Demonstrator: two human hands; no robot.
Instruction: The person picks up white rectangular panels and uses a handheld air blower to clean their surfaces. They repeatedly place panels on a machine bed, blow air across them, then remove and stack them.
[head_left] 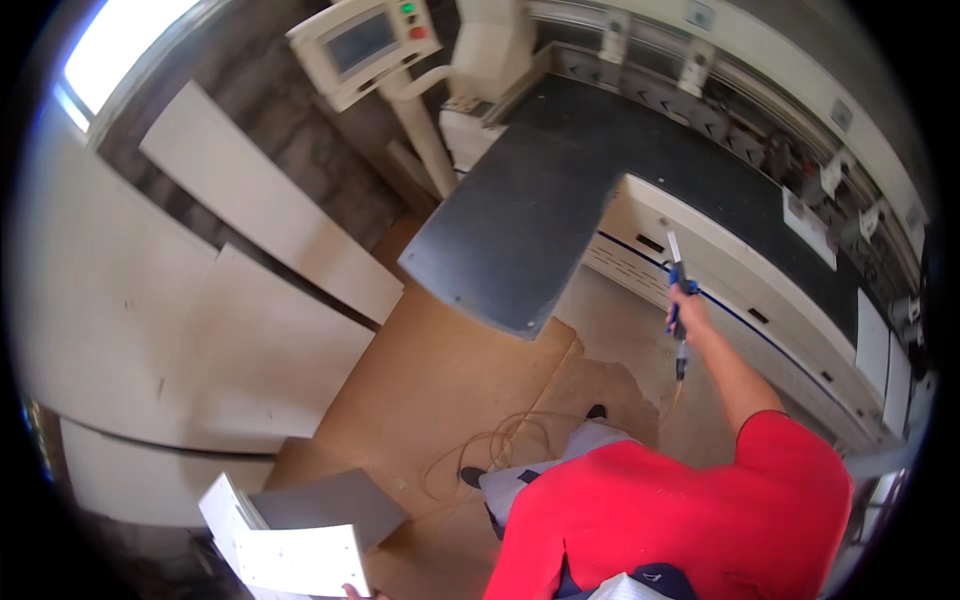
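My right hand (687, 310) reaches out over the floor in front of the machine. It is closed around a black and blue air blow gun (680, 275) whose silver nozzle points up and away from me, toward the machine's white side. A thin hose runs from the gun's lower end. At the lower left, my left hand (354, 593) shows only in part at the picture's edge. Its fingers are on a white panel (300, 560) with small holes, and more white board stands right behind it. The rest of that hand is hidden.
The machine's dark L-shaped tabletop (530, 220) juts toward me, its corner near my feet. A control panel (365, 45) stands at the back. Large white boards (270, 200) lean at the left. A grey board (335, 505) lies low. Hose loops (500, 440) lie on brown floor sheeting.
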